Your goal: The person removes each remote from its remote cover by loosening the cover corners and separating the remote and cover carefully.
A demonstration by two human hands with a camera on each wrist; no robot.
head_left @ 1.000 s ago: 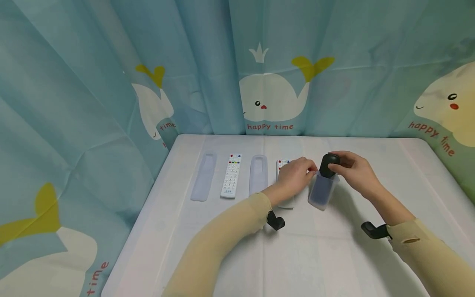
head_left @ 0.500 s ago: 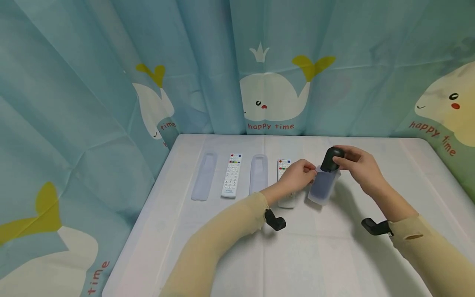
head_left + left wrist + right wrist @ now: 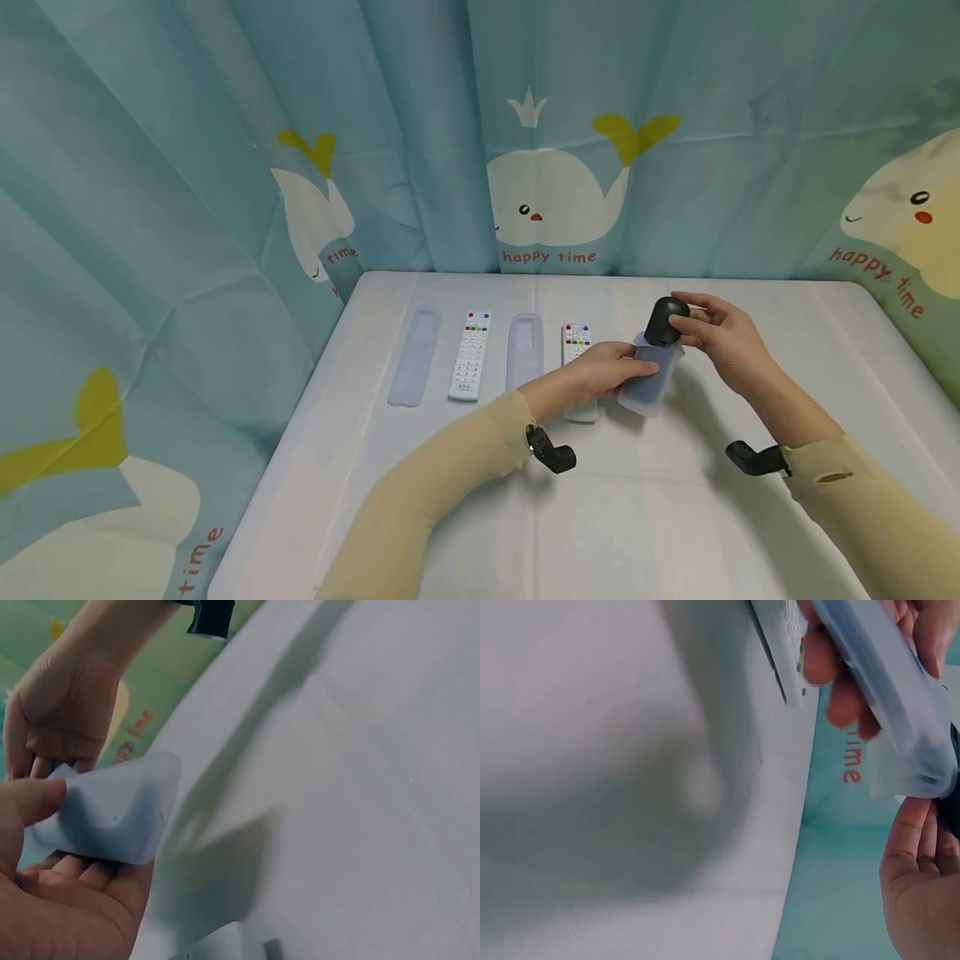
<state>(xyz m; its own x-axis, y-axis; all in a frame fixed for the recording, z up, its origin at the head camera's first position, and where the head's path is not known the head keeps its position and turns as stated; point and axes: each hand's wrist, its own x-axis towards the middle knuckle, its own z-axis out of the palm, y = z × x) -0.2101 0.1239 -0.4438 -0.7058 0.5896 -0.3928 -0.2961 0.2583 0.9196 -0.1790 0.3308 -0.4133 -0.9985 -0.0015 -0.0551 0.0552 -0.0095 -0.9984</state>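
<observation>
A black remote control [image 3: 663, 322] sticks out of the top of a translucent sleeve [image 3: 637, 402]; its lower part shows dark through the plastic. My left hand [image 3: 600, 371] grips the sleeve's body, thumb across the front, with the other fingers behind it in the left wrist view. At the upper end, my right hand [image 3: 723, 337] pinches the remote between thumb and fingers. Sleeve and remote are tilted and held just above the table. In the right wrist view the sleeve [image 3: 900, 697] runs down to the right hand, and the remote is mostly cut off by the frame edge.
Left of the hands lie a flat translucent sleeve [image 3: 414, 358], a white remote [image 3: 470, 354] and a second flat sleeve [image 3: 525, 350]. Another white remote [image 3: 577, 337] is partly hidden by the left hand. A whale-print curtain [image 3: 420, 167] borders the white table [image 3: 600, 517].
The left hand has shifted from the sleeve's upper left edge down onto its body, thumb now across the front. Sleeve and black remote have risen slightly. The right hand keeps its pinch.
</observation>
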